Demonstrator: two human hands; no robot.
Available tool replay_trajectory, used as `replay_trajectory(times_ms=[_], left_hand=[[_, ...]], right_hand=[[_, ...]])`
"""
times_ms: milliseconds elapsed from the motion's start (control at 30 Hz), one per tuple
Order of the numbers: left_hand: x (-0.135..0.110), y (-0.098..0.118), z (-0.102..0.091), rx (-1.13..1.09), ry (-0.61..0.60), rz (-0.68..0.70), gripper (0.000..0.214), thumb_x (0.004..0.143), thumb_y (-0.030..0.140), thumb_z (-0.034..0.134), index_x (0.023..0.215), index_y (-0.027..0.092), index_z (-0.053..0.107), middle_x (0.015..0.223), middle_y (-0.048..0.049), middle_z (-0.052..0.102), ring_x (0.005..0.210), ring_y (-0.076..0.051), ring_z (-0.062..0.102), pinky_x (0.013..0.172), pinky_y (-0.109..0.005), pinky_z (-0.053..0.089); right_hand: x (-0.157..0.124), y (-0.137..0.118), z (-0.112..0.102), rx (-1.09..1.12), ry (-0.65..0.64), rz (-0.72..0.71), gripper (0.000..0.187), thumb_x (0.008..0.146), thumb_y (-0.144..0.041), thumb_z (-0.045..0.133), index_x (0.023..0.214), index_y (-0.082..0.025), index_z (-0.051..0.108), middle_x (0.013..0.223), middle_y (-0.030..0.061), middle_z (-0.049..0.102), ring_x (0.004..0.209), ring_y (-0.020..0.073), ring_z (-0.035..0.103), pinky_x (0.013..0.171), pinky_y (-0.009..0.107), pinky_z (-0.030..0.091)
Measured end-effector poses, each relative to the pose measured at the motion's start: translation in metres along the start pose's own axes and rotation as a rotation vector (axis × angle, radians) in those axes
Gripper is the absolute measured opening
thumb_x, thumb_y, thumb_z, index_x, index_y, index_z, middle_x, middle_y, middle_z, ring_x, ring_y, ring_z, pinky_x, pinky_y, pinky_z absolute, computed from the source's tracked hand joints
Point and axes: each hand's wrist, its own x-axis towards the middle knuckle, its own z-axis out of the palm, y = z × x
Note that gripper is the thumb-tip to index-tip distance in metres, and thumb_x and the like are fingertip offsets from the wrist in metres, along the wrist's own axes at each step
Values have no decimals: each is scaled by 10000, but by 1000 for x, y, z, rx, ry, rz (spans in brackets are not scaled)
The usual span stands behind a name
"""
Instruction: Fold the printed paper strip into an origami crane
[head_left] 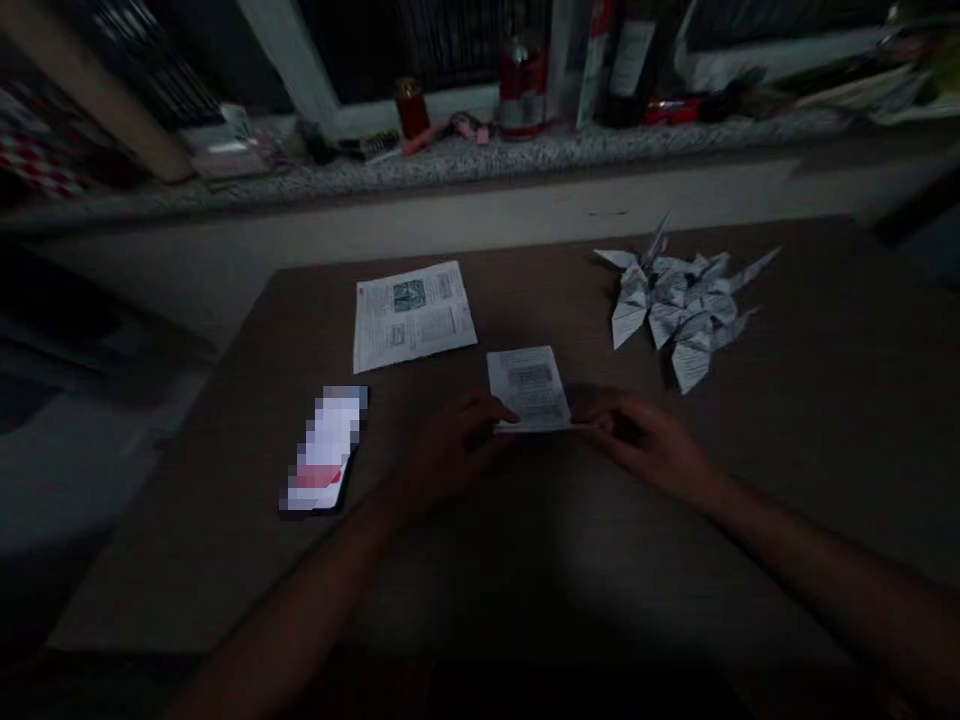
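Observation:
A small folded piece of printed paper (529,385) lies in front of me near the middle of the table. My left hand (465,435) pinches its near left corner between thumb and fingers. At the near right corner, my right hand (637,435) grips the same paper with its fingertips. The near edge looks slightly raised. Beyond it to the left is a larger sheet of printed paper (415,315), lying flat. Several folded paper cranes (686,300) made of printed paper sit in a cluster at the back right.
A phone (326,450) with a lit screen lies on the table (247,400) to the left. Behind the table runs a stone windowsill (435,165) with a red can (523,85), a dark bottle (631,65) and other small items. The room is dim.

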Motion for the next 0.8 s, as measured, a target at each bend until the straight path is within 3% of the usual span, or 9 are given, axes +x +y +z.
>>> replay_trajectory(times_ms=[133,267,400,500,600,800], left_hand=[[-2,-10,1,101,-47,99,333,943,65,616,1206,250,702,1286,-57,627,1210,-213,626,1046,-391,529],[-3,-14,0,249,-130,146,388,931,65,621,1258,268,675,1373,-65,602,1285,-249,578,1082,-452,491],[-4,-8,-4,328,-226,179,453,898,347,776,1327,289,642,1428,-73,576,1318,-299,543,1102,-507,454],[-5,-2,-5,334,-241,157,575,877,582,757,1362,301,629,1447,-73,568,1332,-306,534,1116,-509,443],[-4,-1,-3,365,-221,127,519,954,526,686,1404,284,598,1507,-83,530,1381,-295,501,1149,-497,423],[-3,-4,5,438,-207,67,693,949,530,691,1541,259,455,1602,-102,440,1449,-325,433,1196,-527,392]], right_hand=[[1,-7,-6,-41,-92,-141,198,980,-329,655,1150,-227,658,1124,94,726,988,232,704,835,373,591],[0,-5,-2,-236,-181,-172,329,964,-338,682,1267,-218,637,1341,144,673,1271,304,633,1034,493,550],[-1,2,4,-356,-250,-184,350,980,-338,658,1307,-215,636,1450,154,615,1336,323,593,1088,538,523],[-1,5,5,-366,-266,-180,322,1007,-321,617,1310,-213,632,1482,148,588,1380,306,560,1125,514,505],[-1,5,5,-377,-277,-165,334,1010,-344,615,1318,-216,623,1500,146,572,1387,304,554,1137,515,497],[-2,2,9,-391,-235,-169,371,991,-351,639,1337,-220,622,1481,155,587,1366,321,569,1108,529,513]])
